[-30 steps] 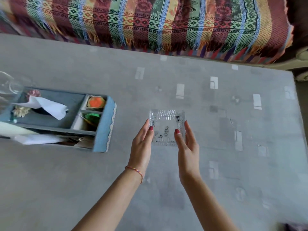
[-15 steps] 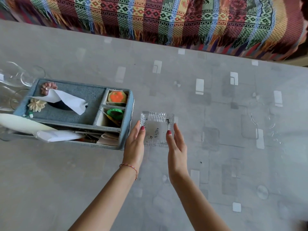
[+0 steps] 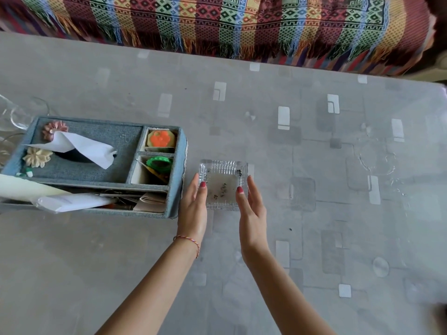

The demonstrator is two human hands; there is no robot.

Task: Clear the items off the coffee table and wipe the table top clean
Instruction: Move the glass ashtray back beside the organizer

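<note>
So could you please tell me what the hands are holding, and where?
The glass ashtray, by its two side edges: left hand, right hand.

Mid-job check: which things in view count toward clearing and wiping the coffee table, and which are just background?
Job items:
glass ashtray, between left hand and right hand
blue organizer box with tissue
clear glassware at the table's left edge
coffee table top

Background:
striped woven throw behind the table
</note>
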